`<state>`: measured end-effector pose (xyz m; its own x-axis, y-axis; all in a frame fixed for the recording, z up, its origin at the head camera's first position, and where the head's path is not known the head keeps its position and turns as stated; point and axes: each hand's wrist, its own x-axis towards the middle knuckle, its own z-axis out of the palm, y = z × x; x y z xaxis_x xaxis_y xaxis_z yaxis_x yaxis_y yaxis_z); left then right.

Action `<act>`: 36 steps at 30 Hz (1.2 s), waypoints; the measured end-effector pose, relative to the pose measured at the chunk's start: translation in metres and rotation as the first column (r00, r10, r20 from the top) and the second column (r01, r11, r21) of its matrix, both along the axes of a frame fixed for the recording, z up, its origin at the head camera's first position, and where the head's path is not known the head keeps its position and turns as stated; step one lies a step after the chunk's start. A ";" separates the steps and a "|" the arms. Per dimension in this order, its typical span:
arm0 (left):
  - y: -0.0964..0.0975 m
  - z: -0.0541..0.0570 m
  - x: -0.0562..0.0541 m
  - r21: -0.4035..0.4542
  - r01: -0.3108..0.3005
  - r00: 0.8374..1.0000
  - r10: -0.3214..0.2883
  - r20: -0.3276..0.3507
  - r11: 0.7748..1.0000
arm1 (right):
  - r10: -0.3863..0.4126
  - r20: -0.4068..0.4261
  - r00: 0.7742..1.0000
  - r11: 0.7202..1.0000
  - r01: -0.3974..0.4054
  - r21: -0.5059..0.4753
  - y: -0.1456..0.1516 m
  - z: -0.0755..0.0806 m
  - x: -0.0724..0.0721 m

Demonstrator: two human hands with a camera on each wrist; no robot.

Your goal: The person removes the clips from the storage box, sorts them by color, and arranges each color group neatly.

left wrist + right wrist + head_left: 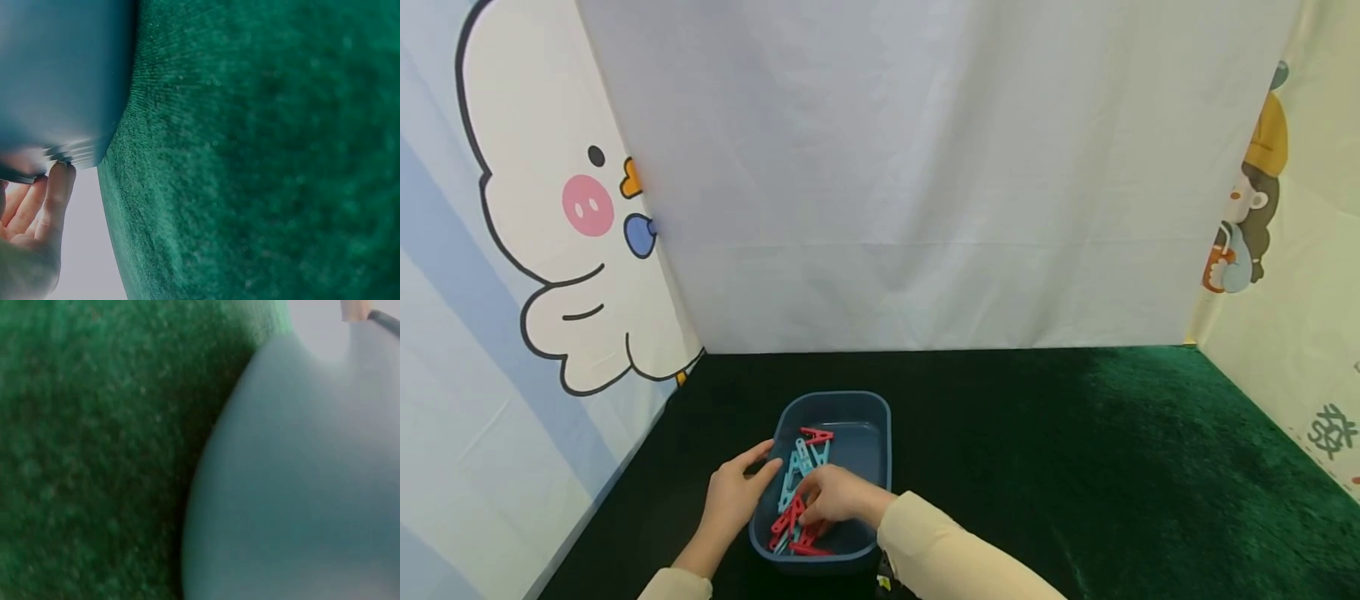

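A dark blue plastic bin [872,450] holds several red and light-blue clothespins, heaped along its left side. My left hand [730,498] grips the bin's left rim, thumb over the edge and fingers along the outside; in the left wrist view its fingers [55,197] meet the ridged outer wall. Inside the bin, my right hand [841,498] reaches down with curled fingers and pinches a red clothespin [796,507] at the heap's near end. Light-blue clothespins [803,457] lie just beyond it, and another red clothespin [817,435] is farther back.
Dark green velvety cloth [1075,450] covers the table around the bin. A plain white curtain [880,183] stands behind, with printed panels on the left [542,167] and right [1300,333]. Under the right sleeve, a small dark object [886,575] shows at the front.
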<state>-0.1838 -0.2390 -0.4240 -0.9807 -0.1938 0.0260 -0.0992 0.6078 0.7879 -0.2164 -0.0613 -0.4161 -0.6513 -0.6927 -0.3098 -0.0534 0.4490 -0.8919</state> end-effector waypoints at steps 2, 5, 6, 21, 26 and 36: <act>0.000 0.000 0.000 -0.004 0.001 1.000 -0.001 -0.001 1.000 | 0.012 -0.007 1.000 1.000 -0.012 0.003 -0.001 -0.001 0.002; -0.001 -0.001 0.000 0.003 -0.003 1.000 0.003 0.004 1.000 | 0.034 -0.015 0.999 0.999 -0.034 0.003 -0.003 -0.002 0.005; -0.001 -0.001 0.000 0.008 -0.003 1.000 0.003 0.006 1.000 | 0.042 -0.016 0.999 0.999 -0.042 0.000 -0.003 -0.002 0.005; 0.001 -0.002 -0.001 0.011 0.007 1.000 -0.007 -0.002 1.000 | 0.010 0.033 0.999 0.994 -0.006 -0.107 0.010 0.003 0.008; 0.000 -0.001 0.001 0.029 0.011 1.000 -0.011 0.012 1.000 | 0.017 0.028 0.999 0.993 -0.013 -0.116 0.014 0.007 0.007; 0.000 0.000 0.002 0.016 0.002 1.000 -0.002 0.017 1.000 | 0.020 -0.007 1.000 0.985 -0.021 -0.170 0.021 0.020 0.005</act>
<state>-0.1821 -0.2391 -0.4243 -0.9814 -0.1919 0.0057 -0.1117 0.5951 0.7959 -0.2112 -0.0403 -0.3959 -0.6378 -0.7482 -0.1829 -0.0664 0.2899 -0.9547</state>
